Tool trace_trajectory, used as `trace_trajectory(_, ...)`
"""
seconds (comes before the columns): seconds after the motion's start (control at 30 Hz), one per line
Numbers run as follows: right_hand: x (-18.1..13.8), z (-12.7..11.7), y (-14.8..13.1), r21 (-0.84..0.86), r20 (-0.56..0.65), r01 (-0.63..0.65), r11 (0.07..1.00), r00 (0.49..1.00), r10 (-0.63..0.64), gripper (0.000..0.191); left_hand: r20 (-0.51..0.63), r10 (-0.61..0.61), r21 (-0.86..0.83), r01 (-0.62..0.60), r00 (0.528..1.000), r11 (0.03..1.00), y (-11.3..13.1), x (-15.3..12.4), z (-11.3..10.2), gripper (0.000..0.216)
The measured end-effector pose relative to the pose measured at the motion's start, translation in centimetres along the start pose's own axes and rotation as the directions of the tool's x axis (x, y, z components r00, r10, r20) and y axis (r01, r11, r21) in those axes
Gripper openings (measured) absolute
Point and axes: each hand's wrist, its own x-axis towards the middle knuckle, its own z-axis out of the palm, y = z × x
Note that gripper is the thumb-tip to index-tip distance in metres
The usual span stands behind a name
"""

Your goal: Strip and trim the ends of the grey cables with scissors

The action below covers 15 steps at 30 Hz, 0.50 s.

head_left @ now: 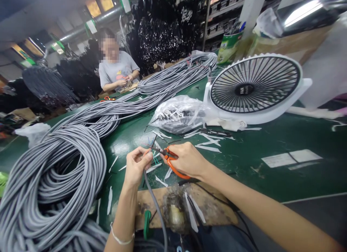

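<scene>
My left hand (137,165) is closed in a pinch on the end of a grey cable (154,199), whose thin coloured wires (155,156) stick out past my fingers. My right hand (187,160) grips orange-handled scissors (169,159), their dark blades pointing left at the wires. Both hands hover over the green table (244,151), just beyond a worn wooden block (208,208) at its near edge. White scraps of stripped sheath (208,148) lie scattered around my hands.
A large heap of grey cable coils (54,172) fills the left side and runs to the far end. A clear bag of parts (179,114) and a white table fan (255,87) lie ahead. Another person (116,69) works across the table.
</scene>
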Motion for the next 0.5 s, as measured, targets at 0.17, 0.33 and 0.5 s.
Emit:
trace_trajectory(0.17, 0.9, -0.7, 0.3, -0.043, -0.034, -0.150, 0.988, 0.988, 0.149, 0.047, -0.035, -0.024, -0.002, 0.024, 0.999, 1.000, -0.3, 0.7, -0.1, 0.034)
trace_trajectory(0.33, 1.7, -2.4, 0.1, -0.373, 0.283, -0.349, 0.859, 0.840, 0.464, 0.034, -0.135, -0.009, 0.057, 0.016, 0.991, 0.998, 0.6, -2.0, -0.6, 0.046)
trace_trajectory(0.5, 1.6, -2.5, 0.3, -0.523, 0.494, -0.228, 0.821, 0.704, 0.510, 0.022, 0.062, -0.237, 0.261, 0.213, 0.970, 0.941, 0.7, -11.1, -5.1, 0.043)
